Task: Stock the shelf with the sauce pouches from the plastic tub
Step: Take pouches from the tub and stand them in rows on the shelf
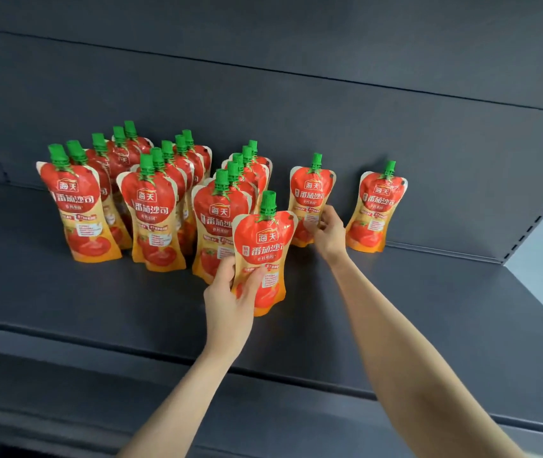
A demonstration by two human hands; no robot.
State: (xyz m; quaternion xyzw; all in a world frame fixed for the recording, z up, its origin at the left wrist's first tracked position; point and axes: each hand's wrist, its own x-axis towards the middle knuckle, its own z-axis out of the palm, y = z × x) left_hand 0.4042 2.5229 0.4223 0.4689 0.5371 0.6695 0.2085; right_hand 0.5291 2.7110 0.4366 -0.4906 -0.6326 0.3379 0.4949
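Head view: left hand (pixel 228 297) partly covers one pouch (pixel 265 241).

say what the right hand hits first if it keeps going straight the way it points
The sauce pouch that the right hand pinches. Just beyond that is the shelf's back panel, probably close behind, though depth is unclear.

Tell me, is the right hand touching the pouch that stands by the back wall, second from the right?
Touching. The head view shows the right hand pinching the lower right edge of that pouch.
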